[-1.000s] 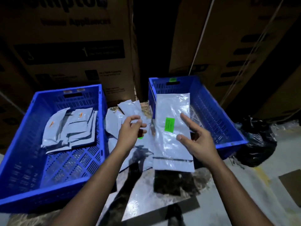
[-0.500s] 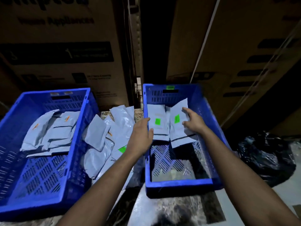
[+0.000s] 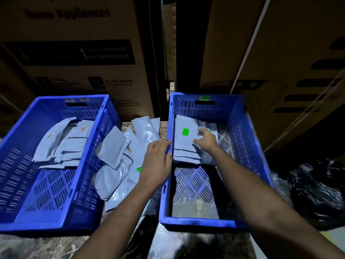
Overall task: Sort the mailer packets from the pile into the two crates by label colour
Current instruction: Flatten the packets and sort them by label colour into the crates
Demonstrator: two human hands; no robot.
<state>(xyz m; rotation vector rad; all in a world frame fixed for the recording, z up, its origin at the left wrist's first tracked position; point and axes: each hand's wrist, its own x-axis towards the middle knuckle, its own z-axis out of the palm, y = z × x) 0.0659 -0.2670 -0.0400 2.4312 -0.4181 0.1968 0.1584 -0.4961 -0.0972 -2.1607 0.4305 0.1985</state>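
Since half a second ago, your right hand has been sliding across the green-labelled packet toward the stack's right edge, and the packet is now lying flat on top.

Going left to right: the left crate (image 3: 56,165) is holding the orange-labelled packets (image 3: 65,143) at its far end. The pile (image 3: 123,156) is sitting between the crates, its packets lying mostly with their long axes running near to far. Your left hand (image 3: 158,161) is resting with relaxed fingers on the near-left rim of the right crate (image 3: 250,165), gripping nothing. The green-labelled packet (image 3: 184,139) is lying at that crate's far end. Your right hand (image 3: 205,140) is touching it with loosely spread fingers, apparently letting go.

The pile is lying just left of your left hand, so that hand is the nearer one for the next pick.
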